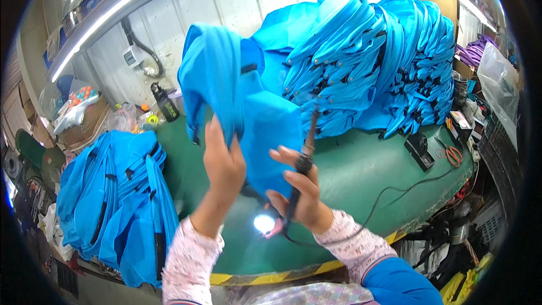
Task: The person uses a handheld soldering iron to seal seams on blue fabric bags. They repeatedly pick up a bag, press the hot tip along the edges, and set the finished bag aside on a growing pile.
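In the head view, my left hand (223, 164) grips a bright blue fabric piece (214, 73) with straps and dark fittings, raised above the green table at the middle. My right hand (299, 192) is closed on a slim black tool (302, 164) with a thin metal tip and a trailing cord, held upright against the right side of the blue fabric. Below my hands a small bright light (263, 223) glows at table level; what it belongs to is hard to make out.
Blue fabric piles lie at left (113, 186) and back right (333, 62). The green table (372, 203) has a striped front edge. A dark bottle (164, 101), cluttered box (79, 124), black device (419, 151) and orange-handled scissors (451, 155) stand or lie around. A light strip runs overhead.
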